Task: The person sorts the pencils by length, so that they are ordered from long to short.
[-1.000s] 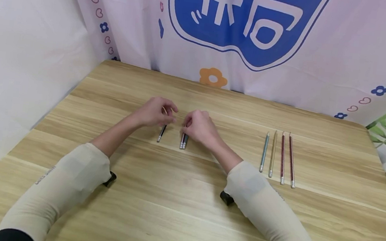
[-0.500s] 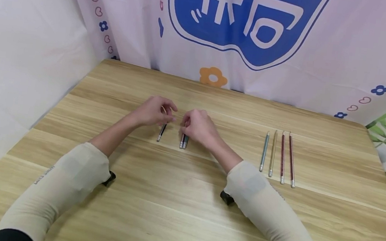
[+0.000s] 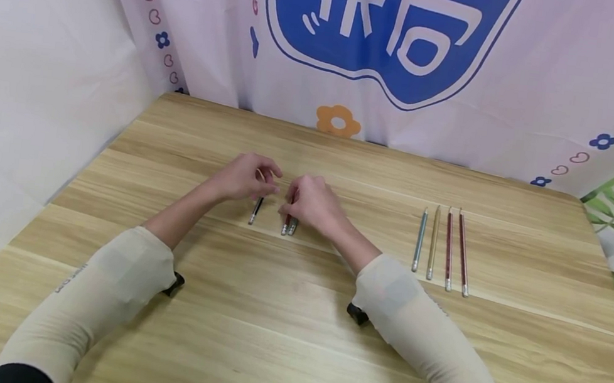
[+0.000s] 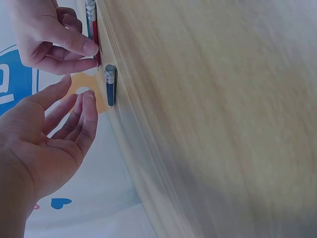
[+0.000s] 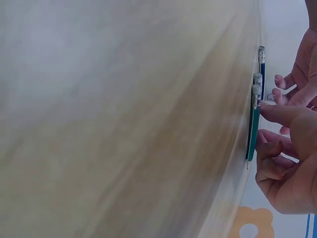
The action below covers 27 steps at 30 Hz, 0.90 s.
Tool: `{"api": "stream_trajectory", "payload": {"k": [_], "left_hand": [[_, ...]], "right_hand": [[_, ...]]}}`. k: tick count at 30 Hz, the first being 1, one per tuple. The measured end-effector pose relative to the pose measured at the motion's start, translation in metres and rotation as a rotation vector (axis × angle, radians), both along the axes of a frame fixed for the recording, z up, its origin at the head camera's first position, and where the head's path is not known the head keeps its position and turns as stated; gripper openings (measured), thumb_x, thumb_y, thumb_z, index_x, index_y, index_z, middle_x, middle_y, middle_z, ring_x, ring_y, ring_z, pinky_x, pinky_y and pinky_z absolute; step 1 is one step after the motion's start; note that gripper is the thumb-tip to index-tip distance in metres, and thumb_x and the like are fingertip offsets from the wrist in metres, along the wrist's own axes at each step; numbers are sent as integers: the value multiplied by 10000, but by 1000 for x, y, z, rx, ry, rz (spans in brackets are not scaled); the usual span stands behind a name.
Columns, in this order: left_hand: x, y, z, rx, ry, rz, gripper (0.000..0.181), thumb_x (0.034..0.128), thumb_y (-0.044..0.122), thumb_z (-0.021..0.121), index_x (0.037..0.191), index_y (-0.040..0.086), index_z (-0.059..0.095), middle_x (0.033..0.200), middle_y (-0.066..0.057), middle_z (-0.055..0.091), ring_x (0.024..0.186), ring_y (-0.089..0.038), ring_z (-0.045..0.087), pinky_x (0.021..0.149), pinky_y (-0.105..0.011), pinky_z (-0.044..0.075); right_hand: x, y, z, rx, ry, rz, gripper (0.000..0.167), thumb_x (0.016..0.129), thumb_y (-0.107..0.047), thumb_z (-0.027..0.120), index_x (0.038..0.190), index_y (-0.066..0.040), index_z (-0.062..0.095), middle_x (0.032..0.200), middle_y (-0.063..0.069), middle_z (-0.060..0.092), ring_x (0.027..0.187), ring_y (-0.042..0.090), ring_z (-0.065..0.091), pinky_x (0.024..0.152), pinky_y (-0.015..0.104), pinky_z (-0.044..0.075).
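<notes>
In the head view a dark pencil [image 3: 256,210] with a silver eraser end lies below my left hand [image 3: 248,177]. The left wrist view has that hand [image 4: 54,139] beside the dark pencil [image 4: 110,87], its fingers relaxed and bent, thumb and fingertips apart with nothing between them. My right hand [image 3: 314,202] is over a red pencil [image 3: 287,224] and a green pencil [image 3: 293,225], lying side by side. Its thumb and index finger pinch the red pencil [image 4: 96,37]. The right wrist view has the green pencil [image 5: 253,129] nearest; the hands hide the pencils' far parts.
To the right, a blue pencil [image 3: 420,239], a gold pencil [image 3: 434,241] and two dark red pencils [image 3: 449,249] lie in a spaced row, erasers toward me. The wooden table [image 3: 291,329] meets a printed cloth [image 3: 216,36] at the back.
My right hand has shifted slightly left, and the red pencil's eraser end has moved left with it. The left hand has stayed in place.
</notes>
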State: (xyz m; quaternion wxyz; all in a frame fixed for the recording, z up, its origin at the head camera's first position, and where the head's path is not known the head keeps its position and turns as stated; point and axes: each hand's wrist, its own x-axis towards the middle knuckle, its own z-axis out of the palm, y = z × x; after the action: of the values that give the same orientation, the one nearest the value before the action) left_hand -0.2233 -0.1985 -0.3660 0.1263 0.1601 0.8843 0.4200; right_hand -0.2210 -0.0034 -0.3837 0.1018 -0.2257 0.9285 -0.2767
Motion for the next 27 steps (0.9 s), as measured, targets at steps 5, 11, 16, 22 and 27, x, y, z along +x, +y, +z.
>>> {"api": "stream_trajectory", "payload": {"k": [5, 11, 16, 22, 27], "left_hand": [[1, -1, 0, 3, 4, 1, 324, 941, 11, 737, 1217, -129, 644, 901, -158, 670, 659, -244, 627, 547, -209, 519], [0, -2, -2, 1, 0, 10, 322, 950, 25, 736, 1221, -121, 644, 915, -171, 676, 642, -206, 617, 555, -216, 524], [0, -3, -3, 5, -7, 17, 321, 957, 28, 731, 1228, -120, 642, 918, -174, 676, 663, -223, 628, 561, -236, 538], [0, -2, -4, 3, -11, 22, 327, 959, 34, 731, 1235, -117, 641, 909, -162, 672, 655, -207, 619, 561, -234, 533], [0, -2, -4, 7, -4, 21, 319, 959, 28, 727, 1228, -121, 641, 893, -159, 674, 653, -223, 624, 559, -258, 540]], "right_hand": [[0, -3, -2, 10, 9, -21, 180, 858, -263, 867, 849, -128, 749, 705, -74, 705, 697, 120, 632, 600, 274, 515], [-1, -6, -2, 19, -7, -27, 204, 866, -269, 862, 843, -122, 722, 739, -45, 711, 707, 135, 624, 595, 276, 501], [-2, -7, -1, 4, -29, -46, 121, 865, -155, 826, 856, -104, 717, 799, -5, 704, 729, 151, 639, 618, 276, 520], [-2, -8, 2, 18, -41, -56, 84, 833, -105, 783, 887, -109, 720, 853, 18, 707, 758, 173, 638, 629, 291, 525], [-2, -9, 2, 27, -49, -60, 106, 833, -123, 797, 881, -114, 703, 855, 19, 698, 749, 172, 630, 613, 286, 512]]}}
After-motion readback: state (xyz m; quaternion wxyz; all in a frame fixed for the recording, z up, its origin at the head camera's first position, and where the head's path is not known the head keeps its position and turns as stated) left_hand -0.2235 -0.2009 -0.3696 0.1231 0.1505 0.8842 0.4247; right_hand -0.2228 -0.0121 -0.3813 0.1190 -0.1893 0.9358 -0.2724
